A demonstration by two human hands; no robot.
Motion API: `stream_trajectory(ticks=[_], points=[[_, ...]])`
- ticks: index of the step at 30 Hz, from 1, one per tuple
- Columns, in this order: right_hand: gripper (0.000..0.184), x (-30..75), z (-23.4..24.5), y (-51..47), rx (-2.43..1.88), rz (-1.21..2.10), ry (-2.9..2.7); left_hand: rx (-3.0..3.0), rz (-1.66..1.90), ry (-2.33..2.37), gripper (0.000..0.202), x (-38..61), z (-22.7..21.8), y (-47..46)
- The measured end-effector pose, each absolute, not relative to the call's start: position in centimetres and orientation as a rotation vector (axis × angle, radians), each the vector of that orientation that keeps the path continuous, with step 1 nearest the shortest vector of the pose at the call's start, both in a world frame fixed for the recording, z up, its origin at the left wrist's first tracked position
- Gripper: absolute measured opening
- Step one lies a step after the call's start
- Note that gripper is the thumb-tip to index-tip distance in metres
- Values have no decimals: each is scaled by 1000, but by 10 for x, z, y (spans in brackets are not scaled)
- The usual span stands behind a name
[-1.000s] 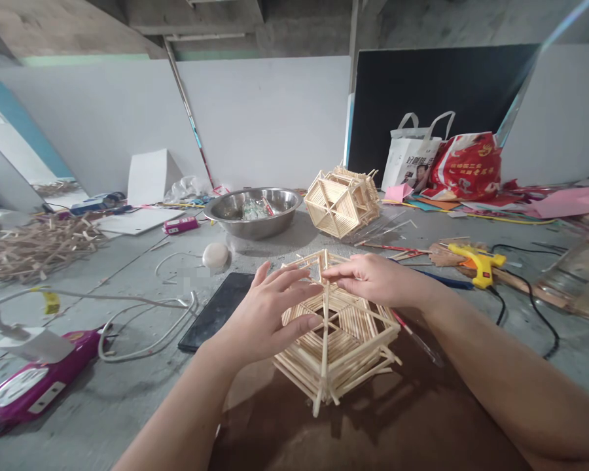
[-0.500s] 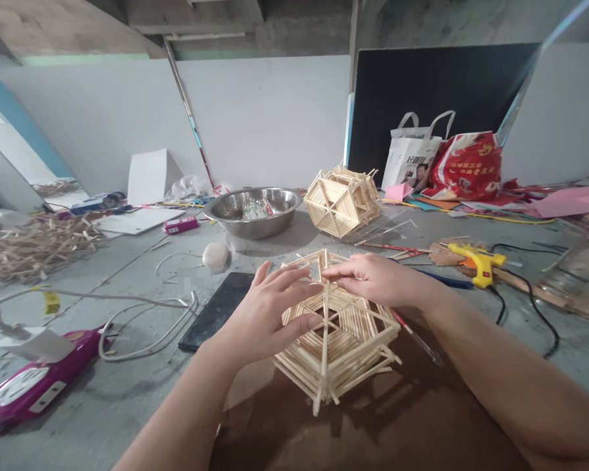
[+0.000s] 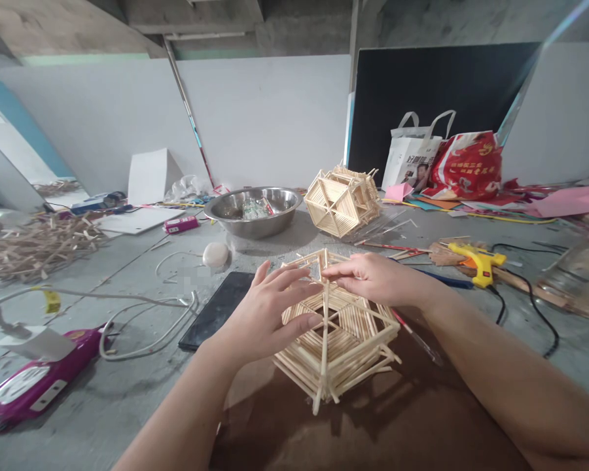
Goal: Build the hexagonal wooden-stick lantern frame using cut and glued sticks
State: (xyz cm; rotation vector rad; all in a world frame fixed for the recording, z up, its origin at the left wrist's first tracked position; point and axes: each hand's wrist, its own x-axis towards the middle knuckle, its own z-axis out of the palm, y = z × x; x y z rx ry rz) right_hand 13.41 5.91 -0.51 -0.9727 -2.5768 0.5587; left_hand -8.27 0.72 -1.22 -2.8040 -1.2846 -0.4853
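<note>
A hexagonal frame of thin wooden sticks [image 3: 341, 350] rests on a brown board [image 3: 353, 432] in front of me. My left hand [image 3: 267, 314] wraps round its left side, thumb pressed on the front face and fingers over the top. My right hand [image 3: 377, 280] lies on the upper right part, fingertips pinching a stick near the top. A second, similar stick frame [image 3: 341, 199] stands farther back on the grey table.
A steel bowl [image 3: 252, 212], a black phone [image 3: 216, 311], white cables [image 3: 142, 307] and a magenta packet [image 3: 34, 383] lie to the left. A yellow glue gun [image 3: 476, 261] with black cord lies right. Loose sticks [image 3: 34, 245] are piled far left; bags [image 3: 464, 167] stand behind.
</note>
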Motion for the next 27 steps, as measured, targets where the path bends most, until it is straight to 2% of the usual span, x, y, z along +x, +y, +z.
stream_trajectory(ticks=[27], points=[[37,134,-4,58,-975,552,-2591,-2806,-489,-1293,38,-82,-11,6]])
